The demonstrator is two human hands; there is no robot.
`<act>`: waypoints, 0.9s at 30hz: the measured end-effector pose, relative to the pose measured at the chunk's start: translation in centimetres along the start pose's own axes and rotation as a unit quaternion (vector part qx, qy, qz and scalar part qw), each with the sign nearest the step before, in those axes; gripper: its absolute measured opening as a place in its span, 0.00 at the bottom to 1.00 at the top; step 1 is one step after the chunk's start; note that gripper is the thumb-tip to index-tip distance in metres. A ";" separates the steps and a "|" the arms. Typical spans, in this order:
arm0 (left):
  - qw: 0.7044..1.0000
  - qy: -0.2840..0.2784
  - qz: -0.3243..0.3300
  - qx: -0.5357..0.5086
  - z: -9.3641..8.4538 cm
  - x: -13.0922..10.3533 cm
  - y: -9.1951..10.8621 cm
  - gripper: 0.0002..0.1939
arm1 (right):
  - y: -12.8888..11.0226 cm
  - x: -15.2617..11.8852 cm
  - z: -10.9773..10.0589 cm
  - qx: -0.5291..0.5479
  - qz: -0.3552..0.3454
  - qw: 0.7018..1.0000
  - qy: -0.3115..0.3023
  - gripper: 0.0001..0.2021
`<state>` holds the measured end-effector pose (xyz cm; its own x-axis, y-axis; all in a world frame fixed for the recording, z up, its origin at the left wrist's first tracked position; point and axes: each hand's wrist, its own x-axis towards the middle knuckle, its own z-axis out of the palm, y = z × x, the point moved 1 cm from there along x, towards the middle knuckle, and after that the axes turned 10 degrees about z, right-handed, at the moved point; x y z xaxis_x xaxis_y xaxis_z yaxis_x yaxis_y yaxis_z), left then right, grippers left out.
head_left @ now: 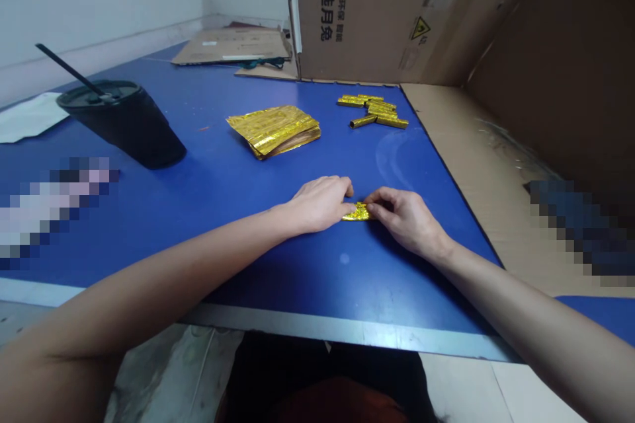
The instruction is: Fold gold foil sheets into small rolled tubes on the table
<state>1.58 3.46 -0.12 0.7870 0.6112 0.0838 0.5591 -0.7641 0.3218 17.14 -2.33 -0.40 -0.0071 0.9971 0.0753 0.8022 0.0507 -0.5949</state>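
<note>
By the right hand (pixel 411 221), the right end of a gold strip (pixel 358 213) was held in a pinch between thumb and fingertips. The strip's left end was pressed under the thumb of the left hand (pixel 320 203), whose forefinger was curled apart from it; whether it was also gripped by the hidden fingers could not be told. The strip, crinkled and shiny like foil, was laid flat on the blue table (pixel 297 264), between the two hands and near the front edge. Beyond it, to the right, gold rolls (pixel 381 110) of the same glittery finish were heaped; by one of them, a tube shape with an open end was shown. To their left, gold sheets (pixel 275 127) were stacked in a loose slab, their edges fanned.

Farther left, a dark, tapered cup (pixel 129 119) was seen, with a black straw (pixel 69 69) slanted out of its lid. Behind the rolls, a brown carton (pixel 372 59) was stood, printed sideways with black characters, among which 选月兔, 健康 and 环保 could be read; a yellow triangle (pixel 421 28) with a flame was also printed there. Flat cardboard (pixel 233 45) was laid at the back.
</note>
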 end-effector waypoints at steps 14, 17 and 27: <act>0.986 0.046 -0.001 -0.158 -0.8 -1.1 0.9 0.04 | 0.7 -0.4 0.0 0.068 -0.092 0.990 0.080 0.05; 0.971 0.050 0.005 -0.235 -0.5 -1.3 0.9 0.05 | 1.0 -0.4 0.0 0.107 -0.087 0.985 0.101 0.02; 0.952 0.069 0.023 -0.298 -0.2 -1.7 1.2 0.04 | 1.0 -0.7 -0.9 0.302 0.068 0.949 -0.062 0.15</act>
<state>0.89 1.53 0.34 0.7428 0.6324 0.2200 0.2454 -0.5628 0.7893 18.50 -3.06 -0.37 -0.0289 0.9938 -0.1073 0.3119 -0.0930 -0.9456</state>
